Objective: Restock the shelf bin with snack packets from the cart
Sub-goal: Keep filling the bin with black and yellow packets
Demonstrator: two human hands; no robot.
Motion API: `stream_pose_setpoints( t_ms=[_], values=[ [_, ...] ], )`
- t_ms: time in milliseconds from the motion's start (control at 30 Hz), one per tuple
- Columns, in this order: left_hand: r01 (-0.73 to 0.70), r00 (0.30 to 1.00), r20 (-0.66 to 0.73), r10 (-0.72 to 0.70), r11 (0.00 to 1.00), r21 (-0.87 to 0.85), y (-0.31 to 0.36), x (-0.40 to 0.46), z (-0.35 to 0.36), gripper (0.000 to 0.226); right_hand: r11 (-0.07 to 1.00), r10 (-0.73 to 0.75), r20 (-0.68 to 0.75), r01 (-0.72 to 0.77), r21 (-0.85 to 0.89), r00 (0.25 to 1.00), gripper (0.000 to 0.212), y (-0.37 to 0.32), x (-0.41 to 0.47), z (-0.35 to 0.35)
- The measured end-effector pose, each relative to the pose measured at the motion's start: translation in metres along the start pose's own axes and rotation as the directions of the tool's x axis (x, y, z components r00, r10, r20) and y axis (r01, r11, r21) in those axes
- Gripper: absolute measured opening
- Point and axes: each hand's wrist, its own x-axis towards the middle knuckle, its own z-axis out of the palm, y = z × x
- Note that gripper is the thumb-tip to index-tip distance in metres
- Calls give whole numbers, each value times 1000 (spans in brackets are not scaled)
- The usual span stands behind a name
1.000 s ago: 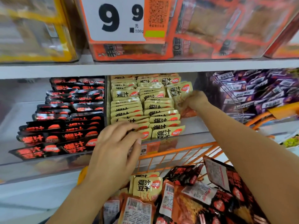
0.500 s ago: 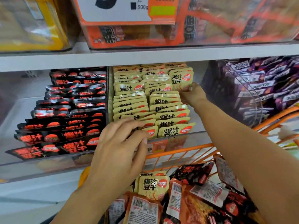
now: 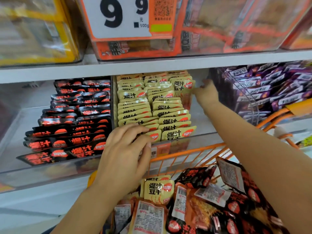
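Observation:
The clear shelf bin (image 3: 205,137) holds two rows of yellow snack packets (image 3: 135,108). My right hand (image 3: 206,92) reaches deep into the bin's right side and holds the right edge of one yellow packet (image 3: 183,89), which stands upright behind the right row. My left hand (image 3: 125,149) rests at the bin's front edge, its loosely bent fingers touching the front packets of the left row. Below, the orange wire cart (image 3: 185,152) carries another yellow packet (image 3: 157,190) among red and black packets (image 3: 236,200).
Black packets (image 3: 67,125) fill the bin to the left and purple packets (image 3: 270,88) the bin to the right. A shelf board (image 3: 152,65) runs just above, with a 9.9 price tag (image 3: 118,16) and orange boxes on it. Bare bin floor lies right of the yellow rows.
My right hand has carried the yellow packet from the middle right of the bin up and back, and it now stands behind the right row. My left hand has stayed at the front edge.

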Motion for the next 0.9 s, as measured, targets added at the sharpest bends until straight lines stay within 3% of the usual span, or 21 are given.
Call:
stream_pose_setpoints(
  t_ms=[100,167,233,333,367,433,500,533,600,733,800,900],
  values=[
    [-3,1000,6,3,1000,-28,0,-1,-3,25,979,-203,-107,203,-8,973,36,-17,-32,-34],
    [4,1000,13,-3,998,-68,1,-2,-9,25,958,-276,-85,281,59,957,22,-24,-68,-53],
    [29,999,35,-24,990,-139,5,-5,-19,31,935,-342,-22,342,89,940,15,-27,-109,-65],
    [87,996,45,-77,947,-310,13,-13,-38,29,910,-371,239,402,-96,897,23,-24,-173,-68],
    [100,995,32,-95,929,-355,14,-16,-42,25,881,-344,387,436,-182,855,23,-17,-195,-63],
    [114,992,1,-123,920,-375,16,-19,-48,19,735,-203,690,574,-361,695,20,4,-230,-47],
    [127,990,-8,-140,918,-376,15,-22,-49,15,485,26,864,749,-451,503,53,26,-258,-28],
    [129,990,-7,-142,918,-375,14,-23,-49,14,364,96,894,821,-440,437,69,37,-269,-19],
    [135,990,2,-144,922,-362,13,-26,-50,15,219,106,934,908,-358,342,85,50,-284,-7],
    [132,991,23,-131,946,-298,11,-31,-54,18,87,57,977,974,-209,205,83,61,-284,3],
    [126,992,33,-121,954,-273,10,-32,-57,19,83,17,986,983,-166,165,75,65,-279,3],
    [144,989,31,-141,952,-271,7,-32,-59,19,284,-80,978,945,-163,193,52,68,-273,-5]
  ],
)
